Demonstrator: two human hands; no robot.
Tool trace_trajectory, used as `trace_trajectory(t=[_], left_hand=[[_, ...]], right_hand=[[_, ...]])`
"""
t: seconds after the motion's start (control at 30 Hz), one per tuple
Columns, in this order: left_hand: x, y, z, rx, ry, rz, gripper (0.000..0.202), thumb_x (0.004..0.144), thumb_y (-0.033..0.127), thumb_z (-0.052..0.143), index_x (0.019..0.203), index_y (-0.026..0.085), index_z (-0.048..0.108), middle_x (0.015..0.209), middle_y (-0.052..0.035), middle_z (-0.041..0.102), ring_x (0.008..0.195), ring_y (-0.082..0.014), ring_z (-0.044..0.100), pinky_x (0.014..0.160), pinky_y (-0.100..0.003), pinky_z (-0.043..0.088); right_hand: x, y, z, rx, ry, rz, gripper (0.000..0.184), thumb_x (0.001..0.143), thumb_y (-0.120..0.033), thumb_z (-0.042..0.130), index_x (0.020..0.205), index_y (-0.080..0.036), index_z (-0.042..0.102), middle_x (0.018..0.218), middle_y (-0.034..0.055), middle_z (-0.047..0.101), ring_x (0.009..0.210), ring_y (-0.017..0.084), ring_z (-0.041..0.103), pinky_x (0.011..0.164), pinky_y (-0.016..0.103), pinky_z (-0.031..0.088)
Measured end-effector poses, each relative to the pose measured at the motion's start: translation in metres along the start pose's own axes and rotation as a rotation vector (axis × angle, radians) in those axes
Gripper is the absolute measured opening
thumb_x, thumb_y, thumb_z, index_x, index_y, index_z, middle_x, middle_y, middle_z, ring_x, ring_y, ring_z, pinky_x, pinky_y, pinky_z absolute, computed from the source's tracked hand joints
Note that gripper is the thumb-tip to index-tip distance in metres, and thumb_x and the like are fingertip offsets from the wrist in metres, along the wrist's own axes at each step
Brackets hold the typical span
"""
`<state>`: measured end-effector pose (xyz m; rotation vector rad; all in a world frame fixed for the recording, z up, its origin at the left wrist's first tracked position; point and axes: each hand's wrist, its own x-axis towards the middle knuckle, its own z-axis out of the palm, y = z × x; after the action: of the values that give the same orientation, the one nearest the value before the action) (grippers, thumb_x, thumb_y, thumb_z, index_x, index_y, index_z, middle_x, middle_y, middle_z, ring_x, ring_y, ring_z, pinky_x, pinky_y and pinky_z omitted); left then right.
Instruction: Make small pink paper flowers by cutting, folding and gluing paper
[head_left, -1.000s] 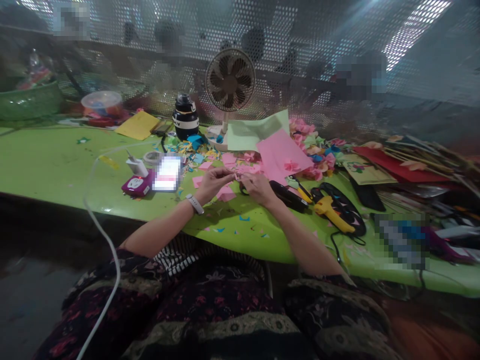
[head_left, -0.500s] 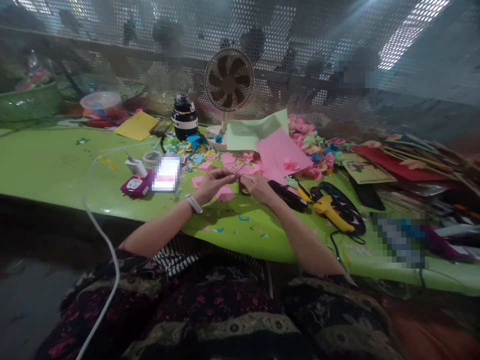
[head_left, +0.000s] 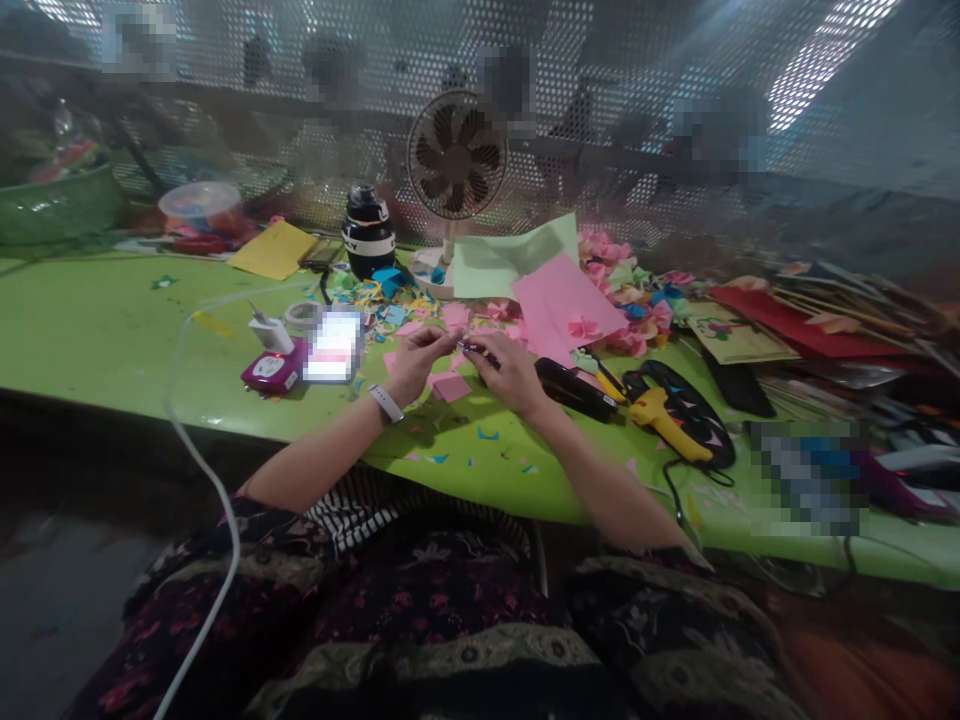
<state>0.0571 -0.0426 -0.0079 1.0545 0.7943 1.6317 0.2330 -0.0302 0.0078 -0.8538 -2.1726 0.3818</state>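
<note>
1. One slim dark tool (head_left: pixel 471 348) sits in the air just above the tabletop (head_left: pixel 97 320), in the gap between the two hands.
2. The right hand (head_left: pixel 511 372) grips the tool with its fingertips closed round it.
3. The left hand (head_left: pixel 417 360) has thumb and fingers pinched together at the tool's 9 o'clock end. Whether they hold a scrap there is too small to tell. One pale wristband (head_left: pixel 386 403) is on its wrist.
4. One small pink paper square (head_left: pixel 452 388) lies flat at 6 o'clock, just below the hands, with loose paper snippets (head_left: pixel 487 435) scattered nearer the tabletop's front edge.
5. At 3 o'clock, just beside the right wrist, is one black handled tool (head_left: pixel 574 390). Beyond it is one yellow glue gun (head_left: pixel 667 420).
6. At 9 o'clock are one lit phone (head_left: pixel 334 348) and one purple charger block (head_left: pixel 266 372), with one white cable (head_left: pixel 202 470) running off the front edge.
7. At 1 o'clock two large sheets overlap, a pink sheet (head_left: pixel 566 305) in front of a pale green sheet (head_left: pixel 510 262). A heap of paper flowers (head_left: pixel 622 290) lies beside them.
8. At 12 o'clock, well apart, stands one small fan (head_left: pixel 457 165), with one black jar (head_left: pixel 369 240) at 11 o'clock.
</note>
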Motion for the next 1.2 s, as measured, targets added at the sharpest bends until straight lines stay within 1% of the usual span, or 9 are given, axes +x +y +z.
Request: trace_trajectory(t=[0.1,0.23,0.43,0.57,0.7,0.83,0.93,1.0,1.2], left_hand=[[-0.001,0.002,0.002,0.027,-0.026,0.049,0.037,0.059,0.047,0.095,0.066,0.019,0.072,0.068,0.0015,0.065,0.068,-0.0093,0.058,0.070,-0.025,0.050],[-0.002,0.004,0.002,0.048,-0.034,0.067,0.033,0.059,0.045,0.095,0.070,0.019,0.077,0.074,-0.0009,0.068,0.073,-0.0120,0.061,0.074,-0.029,0.053],[0.000,0.000,-0.001,0.032,-0.040,0.029,0.030,0.062,0.042,0.094,0.071,0.019,0.077,0.075,-0.0014,0.069,0.073,-0.0124,0.063,0.076,-0.029,0.053],[0.002,-0.004,-0.002,-0.019,-0.058,-0.028,0.031,0.060,0.042,0.095,0.073,0.019,0.077,0.078,-0.0018,0.072,0.075,-0.0122,0.064,0.077,-0.029,0.053],[0.003,-0.005,-0.003,-0.037,-0.058,-0.051,0.033,0.057,0.043,0.096,0.070,0.019,0.076,0.075,-0.0009,0.071,0.072,-0.0110,0.063,0.074,-0.027,0.052],[0.003,-0.003,-0.003,-0.026,-0.020,0.014,0.035,0.059,0.042,0.095,0.062,0.018,0.071,0.066,0.0015,0.065,0.066,-0.0084,0.057,0.068,-0.024,0.048],[0.003,-0.002,-0.003,-0.007,-0.025,0.042,0.034,0.060,0.043,0.095,0.064,0.018,0.072,0.066,0.0015,0.065,0.066,-0.0084,0.057,0.068,-0.024,0.048],[0.004,-0.002,-0.003,-0.008,-0.039,0.040,0.033,0.060,0.044,0.095,0.068,0.019,0.074,0.070,0.0009,0.068,0.069,-0.0093,0.060,0.070,-0.025,0.050],[0.005,-0.003,-0.004,-0.005,-0.051,-0.010,0.036,0.057,0.047,0.095,0.073,0.020,0.077,0.075,-0.0009,0.072,0.072,-0.0119,0.064,0.076,-0.029,0.054]], right_hand=[[-0.001,0.007,0.002,-0.032,0.033,-0.030,0.038,0.105,-0.046,0.044,0.114,-0.022,0.072,0.108,0.0111,0.075,0.104,0.027,0.066,0.094,0.043,0.052],[0.000,0.011,0.002,-0.022,0.077,-0.070,0.044,0.106,-0.052,0.041,0.113,-0.023,0.073,0.107,0.0111,0.075,0.103,0.027,0.067,0.094,0.044,0.053],[0.001,0.013,0.000,0.020,0.037,-0.064,0.042,0.105,-0.052,0.044,0.112,-0.023,0.074,0.105,0.0111,0.075,0.100,0.027,0.068,0.091,0.043,0.054],[0.003,0.014,-0.001,0.072,0.007,-0.052,0.044,0.105,-0.053,0.043,0.108,-0.020,0.073,0.101,0.0111,0.074,0.096,0.025,0.068,0.089,0.041,0.055],[0.003,0.008,-0.003,0.115,-0.012,-0.028,0.037,0.102,-0.050,0.051,0.108,-0.020,0.072,0.102,0.0107,0.074,0.090,0.024,0.067,0.083,0.039,0.056],[0.001,0.005,0.000,0.102,0.055,-0.051,0.029,0.097,-0.046,0.061,0.110,-0.021,0.069,0.106,0.0108,0.072,0.091,0.025,0.066,0.081,0.039,0.055],[0.001,0.008,0.003,0.085,0.073,-0.089,0.024,0.100,-0.042,0.056,0.103,-0.023,0.070,0.100,0.0093,0.073,0.095,0.026,0.066,0.085,0.041,0.054],[0.002,0.011,0.003,0.101,0.062,-0.082,0.023,0.101,-0.041,0.055,0.104,-0.023,0.069,0.101,0.0087,0.073,0.097,0.025,0.067,0.087,0.041,0.054],[0.004,0.011,-0.002,0.173,0.009,-0.064,0.027,0.101,-0.045,0.054,0.102,-0.022,0.069,0.098,0.0084,0.071,0.092,0.024,0.067,0.084,0.040,0.055]])
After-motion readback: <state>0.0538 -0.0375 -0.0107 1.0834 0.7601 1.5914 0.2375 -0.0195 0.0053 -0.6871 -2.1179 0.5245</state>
